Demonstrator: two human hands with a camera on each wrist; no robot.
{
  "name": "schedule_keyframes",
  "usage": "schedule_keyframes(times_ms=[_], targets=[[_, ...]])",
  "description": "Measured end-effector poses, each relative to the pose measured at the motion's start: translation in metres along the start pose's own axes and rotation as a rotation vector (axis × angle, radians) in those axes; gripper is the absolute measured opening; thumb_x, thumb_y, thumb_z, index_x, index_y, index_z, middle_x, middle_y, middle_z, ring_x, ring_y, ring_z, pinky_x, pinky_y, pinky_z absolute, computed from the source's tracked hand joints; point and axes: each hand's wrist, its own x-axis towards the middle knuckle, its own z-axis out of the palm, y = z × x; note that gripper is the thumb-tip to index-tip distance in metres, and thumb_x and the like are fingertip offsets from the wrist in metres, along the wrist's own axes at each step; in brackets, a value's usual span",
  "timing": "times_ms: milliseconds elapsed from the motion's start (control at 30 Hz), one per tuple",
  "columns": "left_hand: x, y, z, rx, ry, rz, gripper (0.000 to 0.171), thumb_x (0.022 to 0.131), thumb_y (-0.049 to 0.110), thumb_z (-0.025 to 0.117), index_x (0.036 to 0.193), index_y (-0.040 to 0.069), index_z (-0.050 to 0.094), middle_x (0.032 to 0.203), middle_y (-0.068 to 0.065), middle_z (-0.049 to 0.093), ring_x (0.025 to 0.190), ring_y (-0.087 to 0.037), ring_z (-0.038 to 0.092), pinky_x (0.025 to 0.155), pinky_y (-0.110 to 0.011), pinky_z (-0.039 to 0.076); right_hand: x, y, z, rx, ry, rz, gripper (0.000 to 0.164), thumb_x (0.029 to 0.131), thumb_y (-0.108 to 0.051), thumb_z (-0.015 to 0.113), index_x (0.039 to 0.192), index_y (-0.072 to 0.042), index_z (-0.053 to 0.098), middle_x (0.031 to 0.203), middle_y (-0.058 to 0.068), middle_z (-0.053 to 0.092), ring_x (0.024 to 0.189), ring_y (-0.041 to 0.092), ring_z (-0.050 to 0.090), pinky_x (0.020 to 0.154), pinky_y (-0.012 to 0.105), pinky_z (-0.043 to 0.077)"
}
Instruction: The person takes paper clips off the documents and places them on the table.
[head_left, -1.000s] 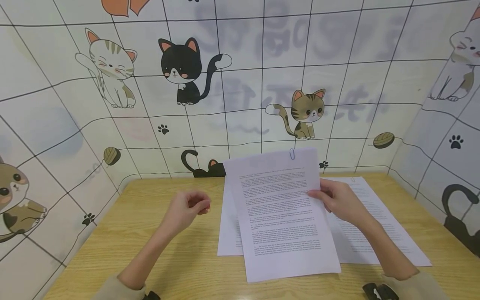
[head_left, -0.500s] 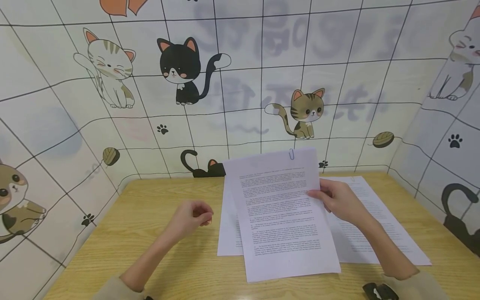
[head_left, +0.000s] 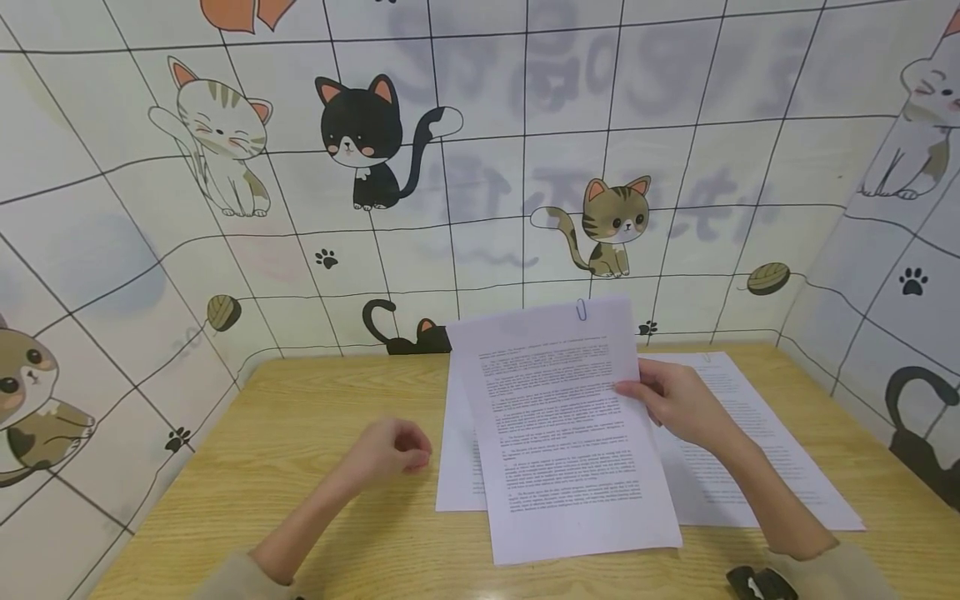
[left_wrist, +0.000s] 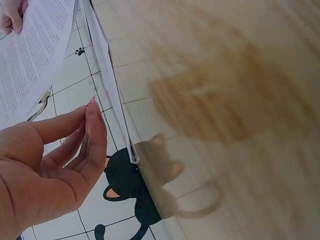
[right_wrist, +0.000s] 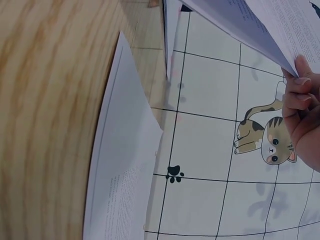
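Observation:
In the head view my right hand (head_left: pixel 678 404) grips a stack of printed sheets (head_left: pixel 562 450) by its right edge, thumb in front. The stack stands tilted up over the table, with a bluish paper clip (head_left: pixel 581 310) on its top edge. My left hand (head_left: pixel 390 454) is left of the stack, apart from it. In the left wrist view its thumb and forefinger pinch a small pink-red paper clip (left_wrist: pixel 91 101), mostly hidden by the fingertips. Behind the held sheets lies another paper stack (head_left: pixel 459 467), partly covered.
To the right, a further printed stack (head_left: pixel 765 475) lies flat on the wooden table (head_left: pixel 300 425), with a faint yellowish clip (head_left: pixel 706 358) at its top. A cat-patterned wall covering (head_left: pixel 487 192) rises behind and at both sides of the table.
My left hand has moved a little down and right, closer to the sheets. The right hand and the held stack are nearly still.

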Motion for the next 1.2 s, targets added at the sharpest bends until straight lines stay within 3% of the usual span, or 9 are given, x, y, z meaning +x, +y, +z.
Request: schedule_keyframes(times_ms=[333, 700, 1000, 1200], targets=[[0.0, -0.006, 0.001, -0.011, -0.076, -0.037, 0.007, 0.088, -0.007, 0.07, 0.082, -0.004, 0.066, 0.073, -0.01, 0.068, 0.066, -0.018, 0.062, 0.063, -0.034, 0.055, 0.0, 0.0, 0.0, -0.002, 0.005, -0.01, 0.033, 0.096, -0.004, 0.067, 0.128, 0.001, 0.064, 0.089, 0.007, 0.069, 0.049, 0.019, 0.052, 0.042, 0.023, 0.034], [-0.001, -0.007, -0.001, 0.012, -0.096, -0.05, 0.007, 0.088, -0.009, 0.069, 0.083, -0.006, 0.065, 0.072, -0.012, 0.069, 0.067, -0.018, 0.066, 0.064, -0.034, 0.058, -0.001, -0.002, 0.0, -0.005, 0.0, 0.002, 0.033, 0.096, -0.004, 0.067, 0.128, 0.001, 0.063, 0.088, 0.007, 0.069, 0.049, 0.015, 0.051, 0.042, 0.023, 0.033], [0.0, -0.009, -0.006, 0.056, -0.105, -0.038, 0.004, 0.088, -0.002, 0.071, 0.086, -0.003, 0.067, 0.072, -0.009, 0.069, 0.066, -0.016, 0.062, 0.061, -0.031, 0.053, -0.001, -0.002, 0.0, 0.006, 0.002, 0.007, 0.034, 0.096, -0.004, 0.067, 0.129, 0.001, 0.063, 0.09, 0.008, 0.069, 0.049, 0.022, 0.053, 0.042, 0.023, 0.033], [0.0, -0.005, -0.009, 0.076, -0.081, -0.034, 0.005, 0.09, 0.003, 0.07, 0.091, -0.001, 0.068, 0.074, -0.007, 0.066, 0.067, -0.016, 0.06, 0.06, -0.029, 0.05, -0.001, 0.0, 0.0, 0.001, -0.001, -0.003, 0.032, 0.096, -0.005, 0.067, 0.128, 0.001, 0.063, 0.089, 0.007, 0.069, 0.048, 0.019, 0.052, 0.042, 0.023, 0.034]])
